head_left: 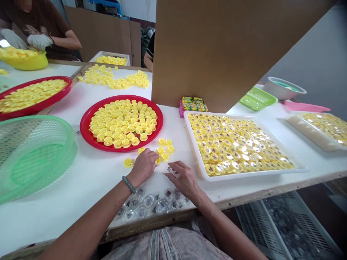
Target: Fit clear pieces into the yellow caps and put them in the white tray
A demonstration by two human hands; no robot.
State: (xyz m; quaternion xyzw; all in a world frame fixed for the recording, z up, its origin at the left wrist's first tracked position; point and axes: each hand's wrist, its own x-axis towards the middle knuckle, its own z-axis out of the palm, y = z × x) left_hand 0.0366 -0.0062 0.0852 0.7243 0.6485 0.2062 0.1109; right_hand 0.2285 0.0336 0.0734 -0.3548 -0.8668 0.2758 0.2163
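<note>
My left hand [145, 164], with a beaded bracelet at its wrist, is closed over the white table with its fingertips on a small round yellow plastic cap [157, 161]. To its right, my right hand [185, 178] pinches a clear round cover with a dark print [169, 169] between thumb and fingers. Several loose yellow caps [164, 156] lie just beyond both hands. Near the table's front edge, beneath my wrists, clear printed covers [149, 201] are spread out. A red round tray [86, 127] full of yellow caps sits beyond my left hand.
A white tray [195, 151] at right holds rows of covered yellow pieces. Behind it stand a cardboard panel [206, 50] and a pink basket [181, 109] of small green-yellow packs. A green mesh basket [71, 141] is at left. A gloved co-worker [63, 41] works at far left.
</note>
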